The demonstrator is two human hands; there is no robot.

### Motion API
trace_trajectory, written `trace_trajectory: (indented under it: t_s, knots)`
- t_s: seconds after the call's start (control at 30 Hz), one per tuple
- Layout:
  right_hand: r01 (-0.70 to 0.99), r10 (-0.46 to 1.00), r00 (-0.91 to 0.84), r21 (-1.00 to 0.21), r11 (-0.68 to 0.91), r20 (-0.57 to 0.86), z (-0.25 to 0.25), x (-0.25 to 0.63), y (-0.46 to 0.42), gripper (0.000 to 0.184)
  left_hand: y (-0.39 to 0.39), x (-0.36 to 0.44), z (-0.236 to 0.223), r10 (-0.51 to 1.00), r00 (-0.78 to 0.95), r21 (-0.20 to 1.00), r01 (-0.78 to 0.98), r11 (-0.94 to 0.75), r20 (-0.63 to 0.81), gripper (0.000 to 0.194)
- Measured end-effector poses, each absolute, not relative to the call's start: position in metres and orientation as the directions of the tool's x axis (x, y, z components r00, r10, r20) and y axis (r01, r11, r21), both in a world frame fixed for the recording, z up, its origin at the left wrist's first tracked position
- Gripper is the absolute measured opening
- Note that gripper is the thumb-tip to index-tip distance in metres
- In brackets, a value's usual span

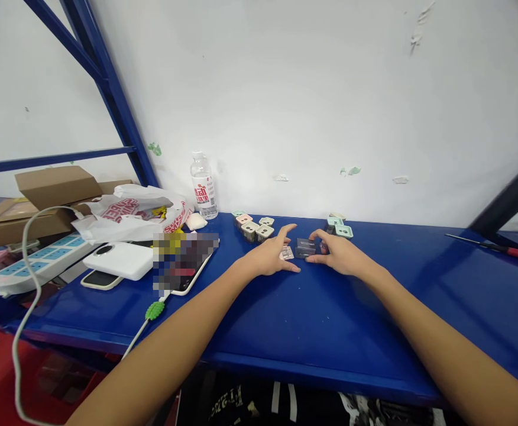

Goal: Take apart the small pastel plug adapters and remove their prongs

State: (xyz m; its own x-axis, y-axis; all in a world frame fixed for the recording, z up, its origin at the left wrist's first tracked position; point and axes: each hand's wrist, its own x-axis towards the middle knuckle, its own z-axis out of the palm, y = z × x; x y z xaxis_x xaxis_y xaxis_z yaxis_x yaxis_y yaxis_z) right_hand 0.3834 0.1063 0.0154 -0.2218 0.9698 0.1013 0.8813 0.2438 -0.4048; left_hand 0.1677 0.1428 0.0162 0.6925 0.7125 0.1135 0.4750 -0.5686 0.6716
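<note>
Both my hands rest on the blue shelf (312,319) near its back. My left hand (271,254) lies with fingers apart, its thumb and forefinger around a small card-like piece (287,253). My right hand (337,251) pinches a small dark grey box (306,247) between thumb and forefinger. A cluster of small square plug-like parts in beige, pink and green (253,227) sits just behind my left hand. Two or three mint-green ones (339,227) lie behind my right hand.
A water bottle (203,186) stands at the wall. To the left lie a phone on a cable (183,263), a white power bank (117,259), a power strip (37,260), a plastic bag (130,216) and cardboard boxes (41,198). A red-handled screwdriver (498,247) lies far right.
</note>
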Motion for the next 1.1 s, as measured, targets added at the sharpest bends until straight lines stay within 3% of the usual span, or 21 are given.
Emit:
trace_trajectory:
  t_s: [0.2,0.57,0.8,1.1]
  knots:
    - [0.777,0.916,-0.378,-0.494,0.391,0.132,0.015,0.369,0.093,0.032,0.144,0.170,0.014,0.630,0.767,0.740,0.355,-0.572,0.119,0.114]
    - [0.659,0.863,-0.454,-0.569,0.492,0.222,0.021,0.358,0.077,0.028,0.144,0.165,0.015,0.488,0.862,0.819,0.176,-0.547,0.140,0.123]
    - [0.646,0.876,-0.386,-0.593,0.481,0.290,0.020,0.355,0.072,0.026,0.135,0.172,0.016,0.551,0.774,0.875,-0.010,-0.483,0.313,0.130]
    - [0.654,0.883,-0.370,-0.593,0.469,0.290,0.017,0.349,0.068,0.027,0.128,0.174,0.017,0.558,0.774,0.885,-0.006,-0.465,0.298,0.127]
